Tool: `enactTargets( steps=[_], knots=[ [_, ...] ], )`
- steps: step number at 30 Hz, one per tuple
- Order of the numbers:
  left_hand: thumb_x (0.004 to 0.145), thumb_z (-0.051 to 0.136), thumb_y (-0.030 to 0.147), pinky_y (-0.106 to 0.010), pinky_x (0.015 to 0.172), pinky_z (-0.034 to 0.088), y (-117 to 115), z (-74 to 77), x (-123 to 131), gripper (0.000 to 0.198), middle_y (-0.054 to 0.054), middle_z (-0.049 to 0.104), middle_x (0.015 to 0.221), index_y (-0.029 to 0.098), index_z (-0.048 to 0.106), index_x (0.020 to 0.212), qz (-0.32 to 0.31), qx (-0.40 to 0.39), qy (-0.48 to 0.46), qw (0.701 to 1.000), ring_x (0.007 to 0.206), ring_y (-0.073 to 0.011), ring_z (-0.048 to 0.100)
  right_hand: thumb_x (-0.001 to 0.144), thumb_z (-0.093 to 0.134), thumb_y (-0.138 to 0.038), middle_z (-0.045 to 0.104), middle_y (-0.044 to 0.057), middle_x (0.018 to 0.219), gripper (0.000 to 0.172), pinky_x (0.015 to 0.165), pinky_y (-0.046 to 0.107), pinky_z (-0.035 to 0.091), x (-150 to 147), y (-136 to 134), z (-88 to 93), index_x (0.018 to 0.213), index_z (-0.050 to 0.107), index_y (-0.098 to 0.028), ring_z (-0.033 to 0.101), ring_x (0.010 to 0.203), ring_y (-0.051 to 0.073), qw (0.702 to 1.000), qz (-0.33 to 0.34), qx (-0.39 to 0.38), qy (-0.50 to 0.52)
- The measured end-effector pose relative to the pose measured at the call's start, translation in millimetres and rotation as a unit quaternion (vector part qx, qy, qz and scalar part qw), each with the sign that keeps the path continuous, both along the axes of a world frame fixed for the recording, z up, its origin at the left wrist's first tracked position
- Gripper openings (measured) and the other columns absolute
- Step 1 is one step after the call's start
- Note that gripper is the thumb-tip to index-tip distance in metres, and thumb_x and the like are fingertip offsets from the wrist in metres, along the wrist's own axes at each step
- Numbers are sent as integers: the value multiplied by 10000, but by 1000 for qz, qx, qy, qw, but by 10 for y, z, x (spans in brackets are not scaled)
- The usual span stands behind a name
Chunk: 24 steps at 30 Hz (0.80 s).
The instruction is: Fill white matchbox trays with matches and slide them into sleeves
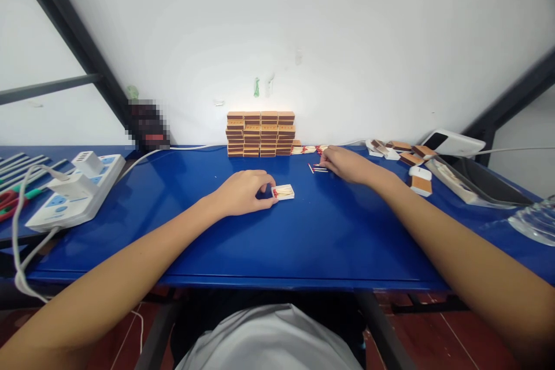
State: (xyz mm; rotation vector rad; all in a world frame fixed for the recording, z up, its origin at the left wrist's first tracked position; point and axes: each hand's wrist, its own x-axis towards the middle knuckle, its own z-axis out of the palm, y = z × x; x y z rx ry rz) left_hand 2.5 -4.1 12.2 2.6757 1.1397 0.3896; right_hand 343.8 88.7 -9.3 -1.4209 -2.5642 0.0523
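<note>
My left hand (247, 192) grips the left end of a small white matchbox tray (286, 196) between thumb and fingers. Matches (282, 191) with red heads lie inside the tray, which rests on the blue table. Farther off to the right, my right hand (342, 163) has its fingertips pinched together on a match, low over the tabletop. A few loose matches (319, 170) lie under and beside these fingertips. Behind them is a pile of red-headed matches (306, 150), partly hidden by my right hand.
Stacked matchboxes (261, 136) stand against the wall. To the right lie scattered matchbox parts (411, 158), a white earphone case (420, 174), a white device (453, 143) and a clear plastic item (535, 222). On the left are a power strip (78, 191) and scissors (11, 202).
</note>
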Motion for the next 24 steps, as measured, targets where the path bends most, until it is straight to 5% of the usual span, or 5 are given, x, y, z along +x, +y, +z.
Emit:
enactTargets(
  steps=[6, 13, 24],
  knots=[
    [950, 728, 388, -317, 705, 441, -4, -9, 8, 216, -32, 708, 939, 215, 772, 1074, 6, -2, -9, 1000, 795, -186, 644, 1076, 455, -299, 696, 156, 1063, 220, 833, 383, 480, -313, -288, 114, 965, 621, -208, 640, 920, 274, 996, 56, 14, 75],
    [954, 717, 413, -313, 686, 438, 10, -34, 4, 233, -35, 707, 921, 206, 746, 1057, 5, 11, -7, 1000, 802, -199, 654, 1100, 518, -287, 664, 105, 1054, 177, 793, 352, 459, -882, -712, 6, 970, 630, -248, 615, 950, 262, 988, 138, 34, 58],
    [963, 716, 407, -316, 691, 433, 9, -30, -1, 235, -23, 701, 915, 213, 755, 1091, 2, 2, -11, 1000, 797, -190, 640, 1069, 560, -301, 659, 96, 1033, 161, 756, 342, 450, -736, -632, 51, 994, 674, -217, 616, 885, 235, 984, 153, -14, 92]
  ],
)
